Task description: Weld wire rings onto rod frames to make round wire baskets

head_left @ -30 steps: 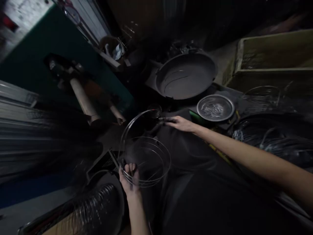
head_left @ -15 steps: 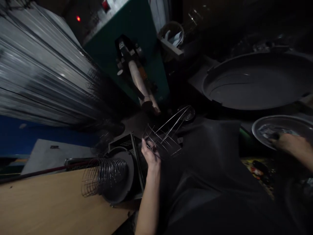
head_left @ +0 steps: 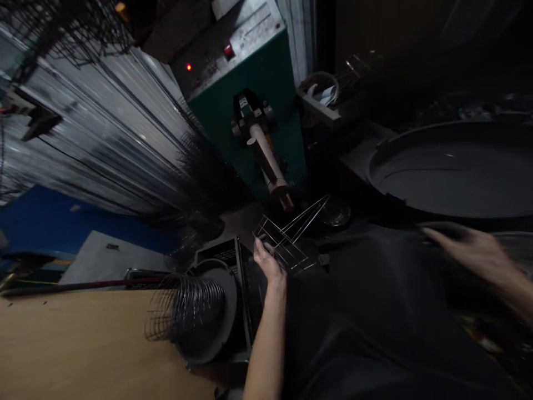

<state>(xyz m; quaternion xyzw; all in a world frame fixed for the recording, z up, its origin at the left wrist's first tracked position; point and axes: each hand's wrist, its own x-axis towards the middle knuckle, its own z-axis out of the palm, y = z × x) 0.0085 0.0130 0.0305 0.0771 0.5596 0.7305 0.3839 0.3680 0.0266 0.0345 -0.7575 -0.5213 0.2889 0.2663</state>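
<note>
My left hand (head_left: 270, 262) is closed around the near edge of a bent wire rack (head_left: 287, 243), a small grid of thin metal rods. Two long rods of the rack slant up to the right, toward the electrode tip of a green welding machine (head_left: 258, 111). Off to the right, my right hand (head_left: 470, 250) is raised over the dark cloth on my lap, near a bowl's rim (head_left: 516, 239). Its fingers look pinched together, and motion blur and shadow hide whatever they hold. A round metal piece (head_left: 336, 213) lies just beyond the rack.
At left, a row of wire pieces (head_left: 187, 305) hangs on a round drum (head_left: 208, 344) beside a wooden board (head_left: 83, 344). A large shallow dark basin (head_left: 458, 178) sits at right. Behind it stands a basket (head_left: 320, 89) with pale cloth. Corrugated metal sheeting (head_left: 116, 111) lines the back left.
My right hand has come out of the bowl and moved left. My left hand still holds the rack. The whole view has shifted, so things sit lower and further right.
</note>
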